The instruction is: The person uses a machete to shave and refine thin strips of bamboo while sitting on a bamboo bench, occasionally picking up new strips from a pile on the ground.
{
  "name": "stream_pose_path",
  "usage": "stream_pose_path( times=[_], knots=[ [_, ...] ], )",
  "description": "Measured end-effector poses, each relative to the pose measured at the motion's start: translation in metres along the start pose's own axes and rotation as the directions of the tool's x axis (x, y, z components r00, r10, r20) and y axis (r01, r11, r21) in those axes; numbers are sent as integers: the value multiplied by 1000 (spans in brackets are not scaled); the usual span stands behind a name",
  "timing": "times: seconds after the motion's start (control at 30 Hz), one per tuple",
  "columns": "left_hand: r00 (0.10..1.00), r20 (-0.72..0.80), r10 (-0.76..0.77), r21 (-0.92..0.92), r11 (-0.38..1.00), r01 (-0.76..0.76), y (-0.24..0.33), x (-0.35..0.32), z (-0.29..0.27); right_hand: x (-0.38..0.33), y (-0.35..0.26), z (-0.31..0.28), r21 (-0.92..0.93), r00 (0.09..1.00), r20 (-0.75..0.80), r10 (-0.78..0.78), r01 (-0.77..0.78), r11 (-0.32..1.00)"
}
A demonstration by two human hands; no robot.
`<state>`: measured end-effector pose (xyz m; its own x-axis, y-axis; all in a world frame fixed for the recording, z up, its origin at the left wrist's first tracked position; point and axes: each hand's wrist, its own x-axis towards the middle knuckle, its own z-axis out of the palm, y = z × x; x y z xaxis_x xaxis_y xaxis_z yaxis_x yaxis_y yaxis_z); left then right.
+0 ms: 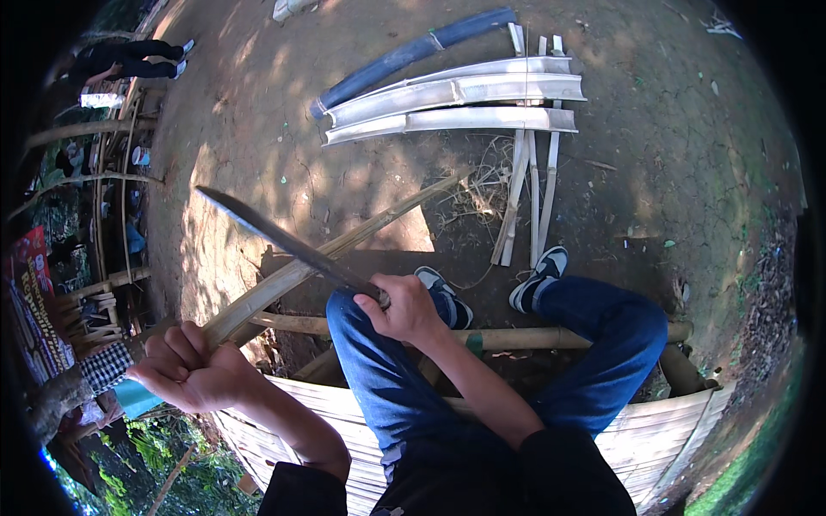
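Note:
My right hand [402, 310] is closed round the handle of a machete [274, 234], above my left knee. Its long dark blade points up and to the left and crosses over a split bamboo strip [258, 297]. At the near end of that strip, my left hand [196, 368] is closed on it with curled fingers. The strip slants away to the right, its far end near some thin shavings [486, 185] on the ground. Whether the blade touches the strip I cannot tell.
Several pale split bamboo halves [456, 90] and a dark bamboo pole [413, 56] lie ahead, with narrow strips [533, 198] under them. I sit on a bamboo slat bench [662, 439] with a front rail [516, 337]. Another person [129, 60] is at the far left.

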<state>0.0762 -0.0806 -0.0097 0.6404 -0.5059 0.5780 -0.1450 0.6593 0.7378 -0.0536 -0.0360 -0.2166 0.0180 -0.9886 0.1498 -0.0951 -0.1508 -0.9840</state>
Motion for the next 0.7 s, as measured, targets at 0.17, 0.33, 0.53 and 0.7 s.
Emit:
stream_pose_path(
  times=[0.17,0.33,0.53,0.7],
  knots=[
    [999,-25,-28,40,999,29,-6,10,-1,-14,73,-8,-182,978,-97,183,-198,963],
    [997,-63,-51,52,997,54,-15,23,-10,-9,26,3,-15,923,21,384,-384,923],
    [997,-79,2,35,999,1,1,-3,8,4,1,-2,-84,996,48,78,-73,994],
    [998,-65,-11,96,995,17,6,-8,5,-7,68,-19,-178,894,-100,436,-447,877]
  ],
)
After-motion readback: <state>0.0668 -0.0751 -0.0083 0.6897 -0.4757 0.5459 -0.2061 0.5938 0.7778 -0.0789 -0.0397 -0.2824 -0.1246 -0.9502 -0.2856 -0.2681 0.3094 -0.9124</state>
